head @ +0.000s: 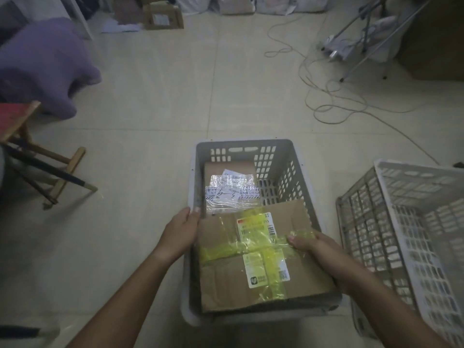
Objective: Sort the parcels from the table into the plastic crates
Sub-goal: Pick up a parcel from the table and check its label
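Two hands, left (pixel 181 231) and right (pixel 316 249), grip one yellow-taped parcel (pixel 256 254) over the grey crate (pixel 298 177). One smaller parcel (pixel 231 187) lies inside it; one white crate (pixel 411 222) stands right of it.

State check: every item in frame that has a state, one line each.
yellow-taped parcel: held by both hands, partly inside the grey crate, tilted
left hand: grips the parcel's left edge
right hand: grips the parcel's right edge, thumb on top
grey crate: upright on the floor, one parcel in it
clear-taped parcel: lying flat in the crate's far end
white crate: beside the grey crate, tipped, looks empty
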